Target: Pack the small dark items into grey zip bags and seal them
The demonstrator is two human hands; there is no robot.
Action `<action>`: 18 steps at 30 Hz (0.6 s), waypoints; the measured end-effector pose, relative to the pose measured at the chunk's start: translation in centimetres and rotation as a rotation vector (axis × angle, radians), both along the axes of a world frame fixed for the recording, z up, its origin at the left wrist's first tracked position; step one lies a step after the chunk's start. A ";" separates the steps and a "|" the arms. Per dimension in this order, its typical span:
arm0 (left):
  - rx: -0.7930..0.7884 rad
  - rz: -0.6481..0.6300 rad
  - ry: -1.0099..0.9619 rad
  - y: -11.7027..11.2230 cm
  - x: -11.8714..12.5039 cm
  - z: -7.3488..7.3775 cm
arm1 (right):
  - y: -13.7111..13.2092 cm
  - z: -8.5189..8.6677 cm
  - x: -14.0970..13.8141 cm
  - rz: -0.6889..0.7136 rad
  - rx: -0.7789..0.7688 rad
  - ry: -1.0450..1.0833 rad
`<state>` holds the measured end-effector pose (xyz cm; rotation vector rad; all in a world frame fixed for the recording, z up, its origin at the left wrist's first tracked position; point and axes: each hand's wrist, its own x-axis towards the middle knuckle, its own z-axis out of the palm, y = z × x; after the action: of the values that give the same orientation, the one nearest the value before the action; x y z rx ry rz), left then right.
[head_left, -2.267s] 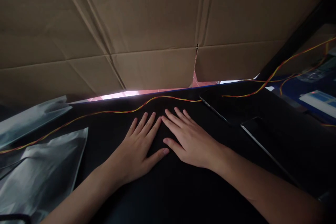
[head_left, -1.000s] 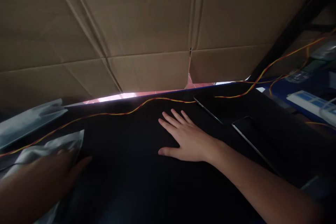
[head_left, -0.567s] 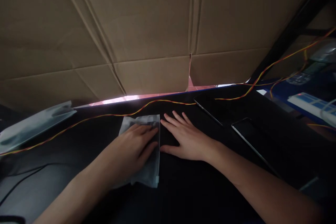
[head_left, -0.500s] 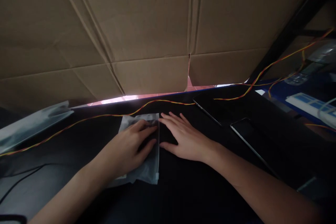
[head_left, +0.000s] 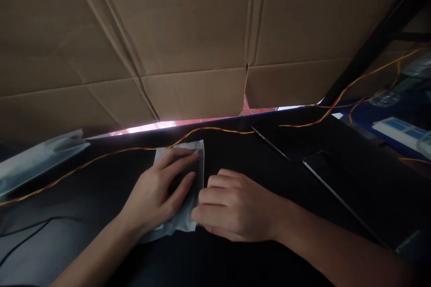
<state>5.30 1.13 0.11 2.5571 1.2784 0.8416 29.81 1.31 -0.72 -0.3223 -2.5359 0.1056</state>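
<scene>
A grey plastic bag (head_left: 197, 157) lies on the black table surface (head_left: 235, 260) in the middle of the view. My left hand (head_left: 158, 190) rests flat on top of it with the fingers stretched out and pressing it down. My right hand (head_left: 232, 206) sits at the bag's near right corner with its fingers curled against the bag's edge. What the fingertips pinch is hidden under the hand.
Brown cardboard sheets (head_left: 202, 31) hang over the far edge. A red-and-yellow wire (head_left: 111, 154) runs across the table. Another plastic bag (head_left: 37, 159) lies far left. Two dark flat devices (head_left: 323, 172) lie right, a black cable (head_left: 23, 237) near left, a white-and-blue power strip (head_left: 404, 130) far right.
My left hand went left to the bags and slid one to the middle under its palm. My right hand has since pulled back from lying flat and curled at the bag's near corner.
</scene>
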 end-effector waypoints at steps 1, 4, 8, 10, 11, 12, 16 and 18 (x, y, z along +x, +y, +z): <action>0.041 -0.091 -0.033 -0.2 -0.3 0.4 | 0.0 0.1 0.0 -0.025 -0.012 0.065; 0.140 -0.369 0.037 -0.9 -0.6 1.3 | 0.3 0.4 0.1 -0.088 -0.078 0.264; 0.302 -0.409 0.252 -1.7 0.2 1.6 | 0.4 0.6 0.3 -0.031 -0.067 0.280; 0.358 -0.420 0.279 -1.9 0.6 1.7 | 0.2 0.8 0.3 -0.013 -0.029 0.247; 0.375 -0.426 0.289 -1.9 0.6 1.8 | 0.2 1.0 0.3 -0.018 -0.009 0.228; 0.390 -0.427 0.295 -1.9 0.6 2.0 | 0.1 1.1 0.3 -0.033 0.008 0.208; 0.452 -0.432 0.276 -2.2 0.3 2.7 | 0.6 1.2 0.7 -0.135 0.077 0.086; 0.444 -0.431 0.230 -3.1 0.3 3.0 | 1.4 1.0 1.4 -0.197 0.113 0.033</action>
<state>5.57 -1.98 3.10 3.1844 0.5746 0.8245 31.22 2.72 0.26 -0.5176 -2.4512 -0.1065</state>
